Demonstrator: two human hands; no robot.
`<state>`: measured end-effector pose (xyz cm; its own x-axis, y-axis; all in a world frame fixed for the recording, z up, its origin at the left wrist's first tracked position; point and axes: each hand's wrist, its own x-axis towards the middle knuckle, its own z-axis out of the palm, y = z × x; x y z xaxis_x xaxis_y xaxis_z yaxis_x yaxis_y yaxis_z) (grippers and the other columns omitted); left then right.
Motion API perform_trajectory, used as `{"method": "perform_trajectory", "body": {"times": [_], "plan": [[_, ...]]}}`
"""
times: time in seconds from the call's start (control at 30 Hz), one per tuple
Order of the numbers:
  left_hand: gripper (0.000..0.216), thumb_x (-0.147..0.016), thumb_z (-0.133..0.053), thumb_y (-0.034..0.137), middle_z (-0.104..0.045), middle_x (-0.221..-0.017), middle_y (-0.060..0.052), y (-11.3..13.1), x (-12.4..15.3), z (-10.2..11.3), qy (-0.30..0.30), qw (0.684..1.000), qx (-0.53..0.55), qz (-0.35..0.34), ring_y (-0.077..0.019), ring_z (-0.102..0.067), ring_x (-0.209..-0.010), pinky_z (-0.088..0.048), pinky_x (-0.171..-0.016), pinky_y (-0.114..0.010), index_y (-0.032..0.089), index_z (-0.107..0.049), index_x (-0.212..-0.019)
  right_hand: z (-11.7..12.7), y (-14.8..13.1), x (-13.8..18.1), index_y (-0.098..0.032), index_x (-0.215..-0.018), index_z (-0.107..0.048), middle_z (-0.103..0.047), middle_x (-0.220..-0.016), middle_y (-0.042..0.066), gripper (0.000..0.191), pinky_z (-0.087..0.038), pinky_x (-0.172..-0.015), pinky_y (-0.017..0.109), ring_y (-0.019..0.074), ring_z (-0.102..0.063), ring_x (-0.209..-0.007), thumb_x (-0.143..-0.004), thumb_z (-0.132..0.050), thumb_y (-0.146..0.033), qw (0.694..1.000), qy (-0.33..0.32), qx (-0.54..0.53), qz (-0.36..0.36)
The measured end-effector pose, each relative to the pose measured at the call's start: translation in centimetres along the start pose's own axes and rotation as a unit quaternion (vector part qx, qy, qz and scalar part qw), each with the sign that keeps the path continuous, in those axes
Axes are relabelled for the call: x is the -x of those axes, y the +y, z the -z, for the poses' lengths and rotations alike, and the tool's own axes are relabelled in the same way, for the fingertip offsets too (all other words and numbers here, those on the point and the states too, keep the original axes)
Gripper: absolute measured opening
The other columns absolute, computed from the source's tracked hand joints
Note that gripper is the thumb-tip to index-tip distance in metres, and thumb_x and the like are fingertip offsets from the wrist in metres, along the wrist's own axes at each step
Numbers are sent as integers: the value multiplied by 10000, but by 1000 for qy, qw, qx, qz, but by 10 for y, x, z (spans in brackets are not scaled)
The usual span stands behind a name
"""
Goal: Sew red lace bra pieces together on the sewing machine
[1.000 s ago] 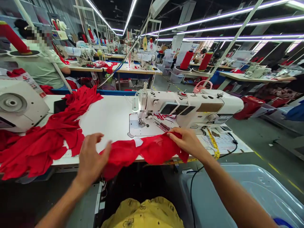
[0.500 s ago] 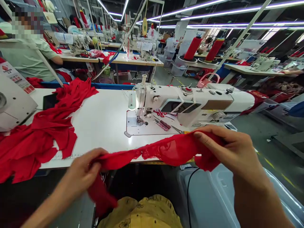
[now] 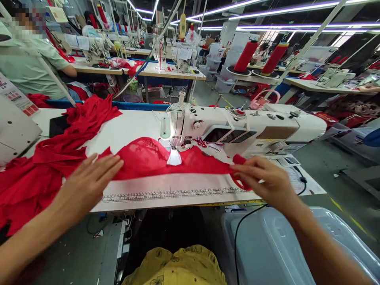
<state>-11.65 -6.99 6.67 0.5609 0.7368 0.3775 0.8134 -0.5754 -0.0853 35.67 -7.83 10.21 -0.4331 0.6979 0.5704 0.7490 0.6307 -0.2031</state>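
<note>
- Half a second ago I saw the cloth [image 3: 142, 160] pulled taut in the air between both hands; now it lies across the table [image 3: 136, 122], toward the front edge, its middle at the needle end of the machine [image 3: 308, 122].
- I read that as a shift from stretching to placing. The white patch [image 3: 174, 157] sits just in front of the needle area; I cannot tell whether the foot presses on anything.
- My left hand [image 3: 84, 182] is flat, fingers stretched and side by side, palm down over the cloth's left end.
- My right hand [image 3: 264, 176] pinches the right end between thumb and fingers. A red loop [image 3: 242, 185] shows beneath it; I cannot tell if it belongs to the cloth.
- Between the cloth and the table's front edge, the printed ruler [image 3: 178, 194] shows, giving me a strip to slide along.
- Behind the cloth, white surface runs from the pile [image 3: 59, 162] to the machine, so I judge there is room backward and left.
- The pile fills the table's left end near my fingers; a snag there seems possible.
- Off the front edge, toward the right corner, a black cord [image 3: 237, 233] hangs beside the bin [image 3: 267, 233], so I would keep my right wrist high.
</note>
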Motion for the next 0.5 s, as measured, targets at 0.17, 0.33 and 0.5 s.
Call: {"method": "perform_trajectory", "body": {"times": [0.17,0.33,0.5], "plan": [[550,-892,-458,168,-516,-1495,-109,29,26,-32,-62,994,82,-44,-324,-477,-1386,-325,-1184,-573,248,-506,-1434,-55,-8,32,-256,-1198,-693,-681,-1121,100,253,-564,-847,380,223,-656,-1020,-984,-559,-275,993,-108,-52,4],[313,-959,-523,127,-704,-1163,-71,71,-30,-41,84,966,234,-69,-185,-648,-1135,-543,-990,-296,214,-610,-1247,-103,-38,-5,-257,-1226,-636,-689,-1129,70,334,-549,-891,348,178,-633,-1052,-998,-444,-106,977,-65,-192,66],[267,-1014,-451,181,-691,-1179,-107,82,-64,-92,56,965,240,-85,-220,-642,-1144,-491,-1081,-469,186,-678,-1156,-157,-28,-37,-218,-1101,-685,-719,-1095,84,231,-561,-873,369,201,-649,-1027,-1013,-473,-192,969,-104,-201,102]]}}
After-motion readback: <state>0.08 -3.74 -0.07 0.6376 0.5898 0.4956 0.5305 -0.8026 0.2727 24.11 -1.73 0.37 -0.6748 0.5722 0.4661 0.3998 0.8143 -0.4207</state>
